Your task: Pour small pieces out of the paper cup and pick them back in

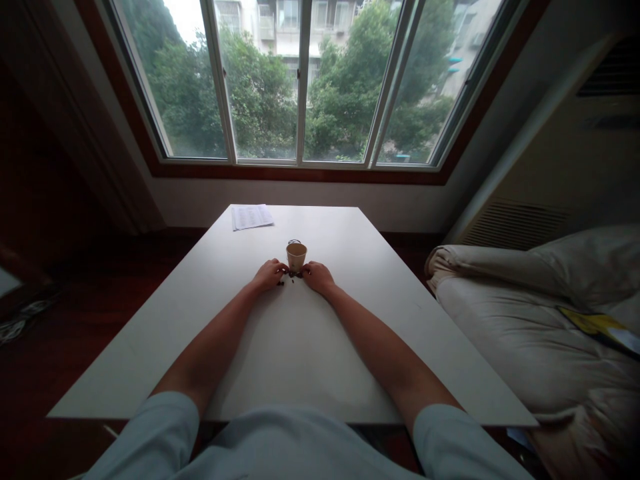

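So the biggest thing here is a plain white table point(310, 360). There's a yellow-and-black piece point(597, 325) off on the couch point(500, 313), can't read anything on it. Papers point(252, 217) at the table's far left corner have rows of print, way too tiny to make out. Left hand point(271, 274) and right hand point(319, 274) both have curled fingers, right by the cup's base; can't tell if either's actually pinching anything. The cup point(296, 259) is light brown, upright, wider at the top, set between the hands, with no readable label. Smallest are the dark, roundish bits point(291, 274) scattered at its near side.
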Tool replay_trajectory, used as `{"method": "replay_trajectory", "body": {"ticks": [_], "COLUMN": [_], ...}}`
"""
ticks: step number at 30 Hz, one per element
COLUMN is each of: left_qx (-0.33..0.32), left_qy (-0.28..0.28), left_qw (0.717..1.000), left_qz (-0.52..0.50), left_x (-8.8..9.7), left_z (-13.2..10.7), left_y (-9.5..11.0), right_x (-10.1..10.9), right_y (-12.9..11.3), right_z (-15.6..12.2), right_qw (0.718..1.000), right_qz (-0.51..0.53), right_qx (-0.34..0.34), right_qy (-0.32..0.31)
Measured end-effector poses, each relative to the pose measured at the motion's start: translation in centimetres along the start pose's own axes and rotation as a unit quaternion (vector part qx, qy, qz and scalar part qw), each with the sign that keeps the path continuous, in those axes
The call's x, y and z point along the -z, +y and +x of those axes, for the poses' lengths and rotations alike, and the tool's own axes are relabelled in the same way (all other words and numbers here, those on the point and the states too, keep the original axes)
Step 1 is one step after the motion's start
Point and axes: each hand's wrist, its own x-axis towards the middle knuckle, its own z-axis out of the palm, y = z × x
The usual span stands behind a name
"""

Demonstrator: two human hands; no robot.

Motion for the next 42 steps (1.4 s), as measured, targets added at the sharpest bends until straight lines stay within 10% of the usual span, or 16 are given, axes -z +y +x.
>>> {"method": "replay_trajectory", "body": {"ticks": [14,35,42], "left_qx": [0.068,0.06,0.048], "left_qy": [-0.007,-0.208,-0.201], "left_qw": [0.997,0.975,0.978], "left_qz": [-0.026,-0.056,-0.033], "left_x": [2.8,4.8,4.6], "left_z": [-0.6,-0.7,-0.7], "left_y": [-1.1,-1.9,-1.6], "right_x": [0.1,0.1,-0.3], "right_y": [1.0,3.2,2.7], "right_z": [0.1,0.5,0.5], "right_qw": [1.0,0.996,0.998], "right_qz": [0.026,0.026,0.047], "right_qx": [0.002,-0.051,0.034], "right_qy": [-0.001,0.063,0.01]}}
